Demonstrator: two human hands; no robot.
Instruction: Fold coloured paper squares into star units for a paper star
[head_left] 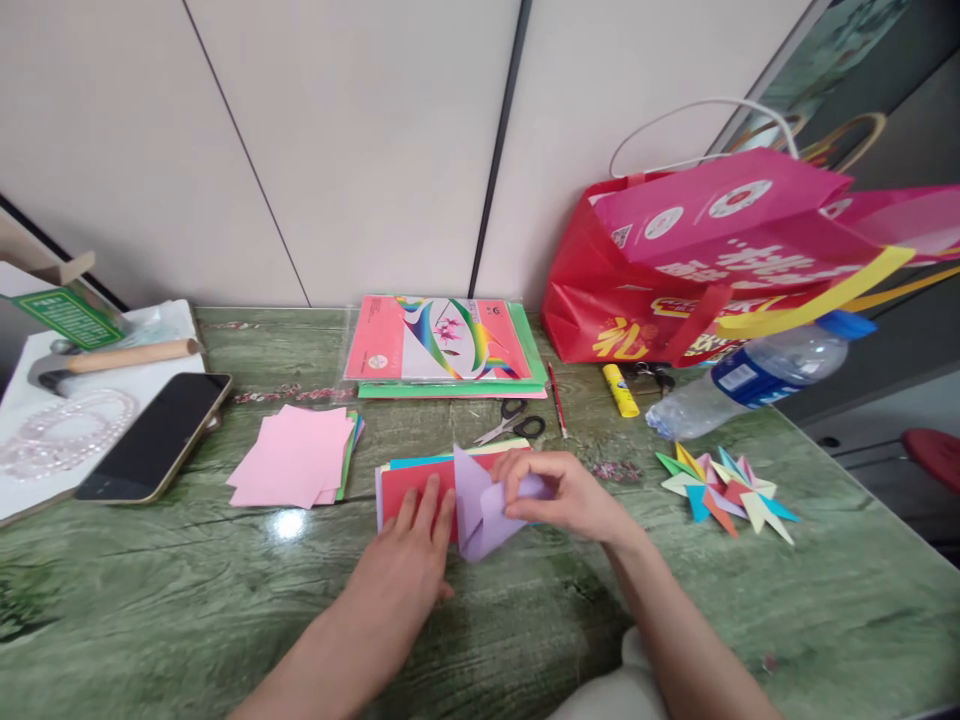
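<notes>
A small stack of colored paper, with a red sheet (405, 484) on top, lies in front of me. My left hand (416, 535) rests on it with fingers stretched out flat. A folded lilac paper (484, 515) stands partly raised over the right part of the stack. Its right side is pinched between the thumb and fingers of my right hand (551, 485). Just behind the stack lie black-handled scissors (517, 420). To the right are folded multicolored paper stars (727, 490).
A pink paper pile (292, 455) lies left, near a phone (157, 437) and a wooden-handled hammer (127, 356). Packaged colored paper (450, 338) sits at the back. On the right are a pencil (557, 400), glue stick (620, 390), plastic bottle (765, 375) and red bag (600, 270).
</notes>
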